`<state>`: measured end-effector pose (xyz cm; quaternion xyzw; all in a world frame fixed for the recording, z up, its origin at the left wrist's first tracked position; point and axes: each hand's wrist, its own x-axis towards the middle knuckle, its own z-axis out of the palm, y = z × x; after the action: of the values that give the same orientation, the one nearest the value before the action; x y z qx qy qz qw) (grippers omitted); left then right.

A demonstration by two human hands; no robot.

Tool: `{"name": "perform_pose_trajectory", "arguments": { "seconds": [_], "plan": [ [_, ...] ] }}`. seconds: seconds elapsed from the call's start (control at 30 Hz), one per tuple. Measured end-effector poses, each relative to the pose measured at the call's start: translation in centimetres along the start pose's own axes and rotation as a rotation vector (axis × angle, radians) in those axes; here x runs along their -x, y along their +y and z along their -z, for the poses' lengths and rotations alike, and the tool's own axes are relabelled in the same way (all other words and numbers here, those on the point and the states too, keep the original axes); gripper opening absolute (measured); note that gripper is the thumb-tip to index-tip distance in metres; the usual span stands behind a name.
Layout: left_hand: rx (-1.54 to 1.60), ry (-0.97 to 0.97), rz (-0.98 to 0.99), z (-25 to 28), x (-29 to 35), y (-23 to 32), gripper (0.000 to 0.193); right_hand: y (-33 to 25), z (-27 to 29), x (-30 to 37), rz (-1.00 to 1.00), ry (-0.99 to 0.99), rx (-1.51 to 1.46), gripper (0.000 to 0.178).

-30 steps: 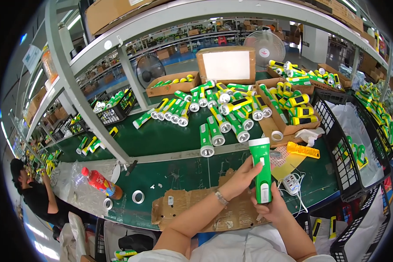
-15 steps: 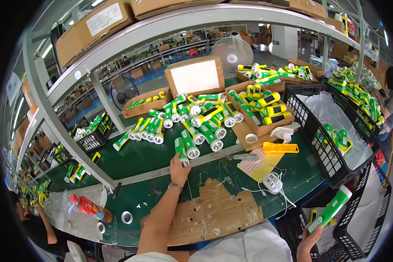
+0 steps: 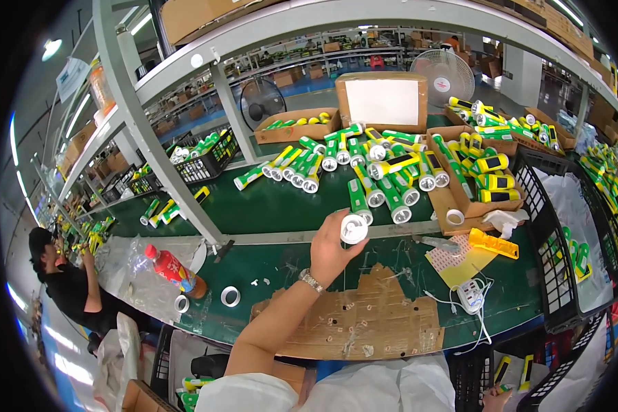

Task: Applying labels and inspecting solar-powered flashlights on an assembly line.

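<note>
My left hand (image 3: 329,248) is raised over the near bench, closed around a flashlight (image 3: 353,230). Its round white lens end faces me, and the fingers and the head hide its body. Behind it, a green-and-white flashlight (image 3: 358,199) lies at the front of a loose pile of green and yellow flashlights. Low at the right, my right hand (image 3: 496,399) is at the black crate below the bench, partly cut off by the picture's edge. Its fingers look closed on a bit of green flashlight (image 3: 504,389); most of that is hidden. Yellow-and-black flashlights (image 3: 527,372) lie beside it.
Torn cardboard (image 3: 371,319) covers the near bench, by a white power strip (image 3: 470,295) with cables. A red-capped bottle (image 3: 175,271) and tape rolls (image 3: 231,296) stand left. A lined black crate (image 3: 553,261) borders the right; a shelf post (image 3: 158,151) rises left. Another person (image 3: 72,285) works far left.
My left hand has lifted a flashlight from the pile's front edge and turned its lens end toward me. My right hand has lowered its flashlight into the crate. The view has swung left.
</note>
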<state>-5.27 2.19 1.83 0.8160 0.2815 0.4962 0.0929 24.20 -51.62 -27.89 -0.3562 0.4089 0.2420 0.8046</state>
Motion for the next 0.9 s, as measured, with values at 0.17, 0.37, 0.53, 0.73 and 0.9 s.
{"name": "perform_pose_trajectory", "arguments": {
  "seconds": [0.17, 0.37, 0.53, 0.73, 0.9],
  "plan": [
    [-0.054, -0.071, -0.123, 1.0, 0.3, 1.6, 0.063, 4.2, -8.1, 7.5, 0.671, 0.156, 0.369, 0.038],
    [0.556, -0.102, 0.145, -1.4, 1.1, 1.5, 0.060, 10.7, -19.6, 20.7, 1.332, -0.798, 0.926, 0.012],
    [1.472, -0.243, 0.774, -3.4, 0.1, 4.1, 0.055, 16.8, -28.7, 24.5, 1.336, -1.235, 1.477, 0.015],
    [1.595, -0.370, 1.002, -3.4, 0.7, 4.8, 0.055, 19.7, -31.9, 21.3, 1.422, -1.044, 1.995, 0.020],
    [1.662, -0.471, 1.105, -4.2, 1.2, 4.9, 0.052, 19.0, -32.9, 22.4, 1.166, -1.142, 1.873, 0.019]
  ]
}}
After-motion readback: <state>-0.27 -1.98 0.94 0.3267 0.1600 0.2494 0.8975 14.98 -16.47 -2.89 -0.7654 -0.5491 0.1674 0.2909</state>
